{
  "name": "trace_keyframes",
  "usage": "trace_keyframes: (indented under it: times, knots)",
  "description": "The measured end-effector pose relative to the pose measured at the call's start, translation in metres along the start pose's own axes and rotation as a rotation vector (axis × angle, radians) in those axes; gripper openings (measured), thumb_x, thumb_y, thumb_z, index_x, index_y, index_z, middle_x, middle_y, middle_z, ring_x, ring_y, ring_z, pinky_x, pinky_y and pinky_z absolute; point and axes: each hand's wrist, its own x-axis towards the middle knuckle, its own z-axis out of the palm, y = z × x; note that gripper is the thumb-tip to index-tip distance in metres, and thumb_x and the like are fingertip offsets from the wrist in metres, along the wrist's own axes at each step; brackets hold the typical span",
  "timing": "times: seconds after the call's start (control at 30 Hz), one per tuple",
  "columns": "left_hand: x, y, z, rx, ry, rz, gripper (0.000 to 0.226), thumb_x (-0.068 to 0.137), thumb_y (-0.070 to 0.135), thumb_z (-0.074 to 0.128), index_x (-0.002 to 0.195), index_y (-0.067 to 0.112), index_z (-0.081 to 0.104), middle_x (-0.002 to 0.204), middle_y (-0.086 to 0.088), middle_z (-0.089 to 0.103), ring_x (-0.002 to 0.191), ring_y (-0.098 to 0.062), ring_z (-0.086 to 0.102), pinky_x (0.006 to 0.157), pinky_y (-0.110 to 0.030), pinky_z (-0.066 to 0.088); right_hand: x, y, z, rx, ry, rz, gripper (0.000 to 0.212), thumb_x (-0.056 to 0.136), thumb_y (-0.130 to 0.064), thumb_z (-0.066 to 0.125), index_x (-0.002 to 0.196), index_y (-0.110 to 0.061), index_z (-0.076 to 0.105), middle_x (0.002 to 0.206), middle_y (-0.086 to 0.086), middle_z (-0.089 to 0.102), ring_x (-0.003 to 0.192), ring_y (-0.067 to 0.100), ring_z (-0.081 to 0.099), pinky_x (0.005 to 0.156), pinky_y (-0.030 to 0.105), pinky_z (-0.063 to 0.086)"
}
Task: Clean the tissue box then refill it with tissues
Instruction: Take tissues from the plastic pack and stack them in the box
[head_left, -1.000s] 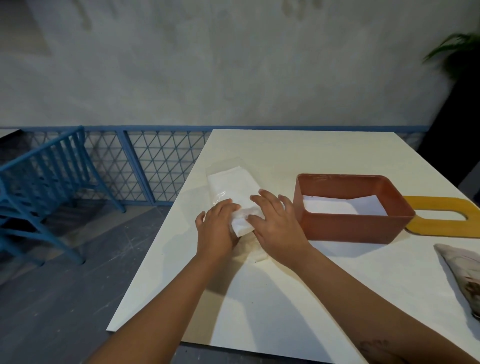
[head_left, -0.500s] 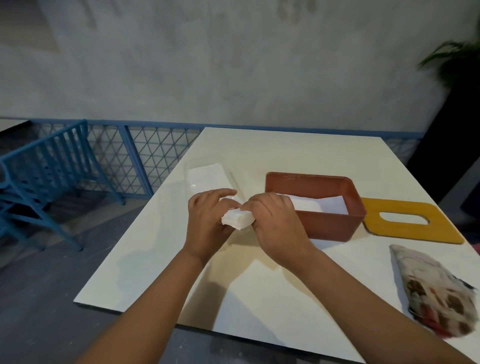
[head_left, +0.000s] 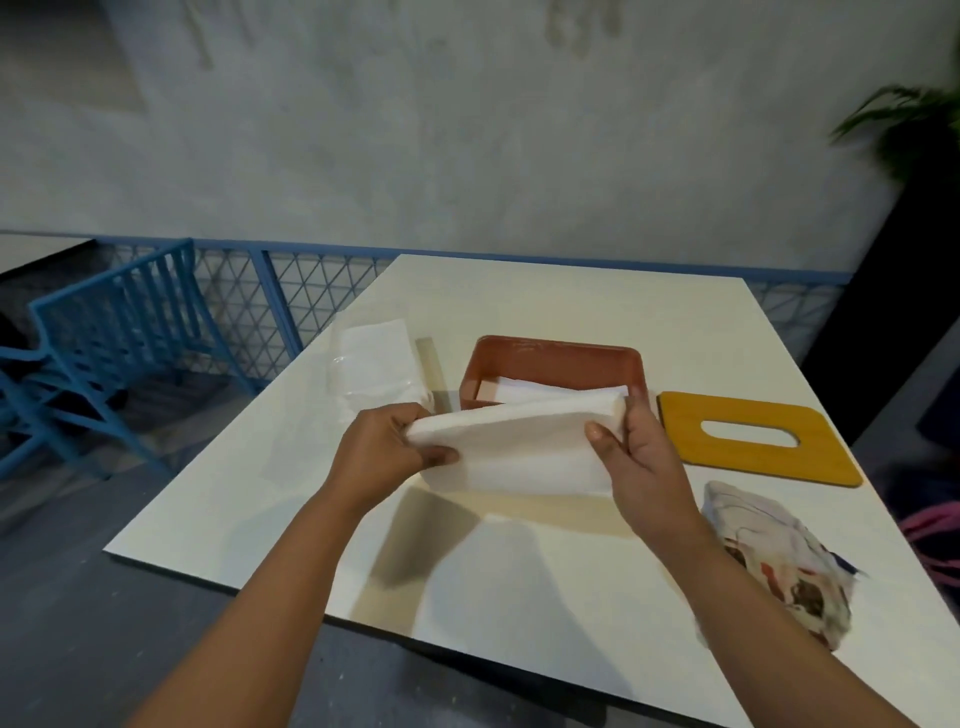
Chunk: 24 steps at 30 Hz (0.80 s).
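A stack of white tissues (head_left: 514, 447) hangs spread above the table between both hands, just in front of the tissue box. My left hand (head_left: 387, 447) grips its left end and my right hand (head_left: 636, 452) grips its right end. The reddish-brown tissue box (head_left: 556, 361) stands open behind the stack, with white tissues lying inside. Its yellow lid (head_left: 753, 439), with an oval slot, lies flat to the right of the box. A clear plastic pack of tissues (head_left: 376, 364) rests to the left of the box.
A crumpled patterned cloth (head_left: 784, 561) lies at the right on the white table (head_left: 545, 587). Blue chairs (head_left: 104, 353) and a blue lattice railing (head_left: 291, 296) stand to the left. A potted plant (head_left: 904, 130) is at the far right.
Both hands pulled a bundle of tissues out of the plastic pack, lifted it and drew it out wide. It now sits in front of the box.
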Motion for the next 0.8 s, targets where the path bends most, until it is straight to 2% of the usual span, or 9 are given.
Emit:
trace_keyframes:
  times: [0.07,0.13,0.23,0.33,0.43,0.5,0.6,0.7,0.8]
  knots:
    - [-0.004,0.001,0.005,-0.220,0.001,-0.086,0.027,0.061,0.007,0.084,0.072,0.022,0.065,0.072,0.004,0.064,0.068,-0.014,0.058,0.062,-0.023,0.047,-0.004,0.012,-0.010,0.097,0.014,0.117,0.026,0.095,-0.009,0.050,0.099,-0.033,0.060,0.097,-0.020,0.065,0.094,0.000,0.060,0.088,0.022,0.047]
    - [-0.009,0.002,0.014,-0.432,-0.002,-0.129,0.027,0.066,0.000,0.080,0.081,0.017,0.066,0.077,0.003,0.067,0.072,-0.014,0.061,0.061,-0.020,0.051,-0.010,0.020,-0.018,0.168,0.030,0.175,0.027,0.094,-0.006,0.051,0.105,-0.030,0.058,0.105,-0.014,0.067,0.101,0.007,0.061,0.088,0.023,0.050]
    - [-0.017,0.000,0.031,-0.628,-0.018,-0.188,0.031,0.076,0.002,0.071,0.099,0.021,0.061,0.094,0.003,0.067,0.087,-0.015,0.062,0.072,-0.024,0.051,-0.019,0.031,-0.022,0.180,0.025,0.268,0.029,0.094,-0.004,0.050,0.113,-0.027,0.053,0.111,-0.008,0.065,0.107,0.010,0.060,0.089,0.023,0.051]
    - [-0.023,-0.002,0.050,-0.606,-0.002,-0.194,0.033,0.084,0.007,0.064,0.112,0.020,0.052,0.101,0.005,0.062,0.091,-0.010,0.059,0.071,-0.019,0.049,-0.025,0.043,-0.022,0.199,0.028,0.366,0.030,0.096,-0.008,0.048,0.110,-0.034,0.051,0.116,-0.008,0.062,0.113,0.013,0.056,0.096,0.034,0.046]
    - [-0.027,-0.004,0.059,-0.648,0.002,-0.189,0.037,0.084,0.006,0.065,0.115,0.018,0.050,0.101,0.004,0.062,0.093,-0.013,0.058,0.071,-0.017,0.050,-0.028,0.047,-0.018,0.251,0.034,0.429,0.038,0.093,-0.001,0.047,0.109,-0.035,0.048,0.115,-0.008,0.061,0.109,0.011,0.055,0.096,0.033,0.046]
    - [-0.029,-0.006,0.062,-0.667,-0.022,-0.201,0.047,0.073,0.008,0.076,0.109,0.022,0.051,0.102,0.002,0.061,0.095,-0.014,0.058,0.075,-0.023,0.050,-0.028,0.049,-0.017,0.239,0.037,0.451,0.047,0.088,0.005,0.049,0.114,-0.033,0.044,0.111,-0.009,0.059,0.105,0.010,0.055,0.089,0.031,0.049]
    - [-0.032,-0.009,0.064,-0.603,-0.061,-0.247,0.063,0.059,0.015,0.082,0.112,0.024,0.049,0.106,0.002,0.061,0.100,-0.016,0.058,0.080,-0.030,0.052,-0.027,0.053,-0.013,0.114,0.074,0.465,0.052,0.083,0.009,0.053,0.114,-0.031,0.039,0.101,-0.014,0.055,0.092,0.006,0.054,0.068,0.017,0.048]
    - [-0.033,-0.013,0.068,-0.549,-0.053,-0.272,0.064,0.069,0.011,0.080,0.124,0.017,0.048,0.116,-0.004,0.061,0.109,-0.022,0.057,0.093,-0.043,0.051,-0.025,0.056,-0.009,0.056,0.109,0.462,0.051,0.084,0.008,0.054,0.112,-0.032,0.040,0.096,-0.018,0.054,0.087,0.004,0.054,0.059,0.012,0.044]
    - [-0.030,-0.011,0.068,-0.560,-0.005,-0.256,0.048,0.077,0.007,0.072,0.119,0.016,0.051,0.111,-0.004,0.062,0.105,-0.021,0.056,0.089,-0.035,0.050,-0.022,0.056,-0.010,0.047,0.129,0.439,0.051,0.084,0.006,0.056,0.112,-0.033,0.042,0.096,-0.021,0.054,0.089,0.003,0.055,0.060,0.010,0.045]
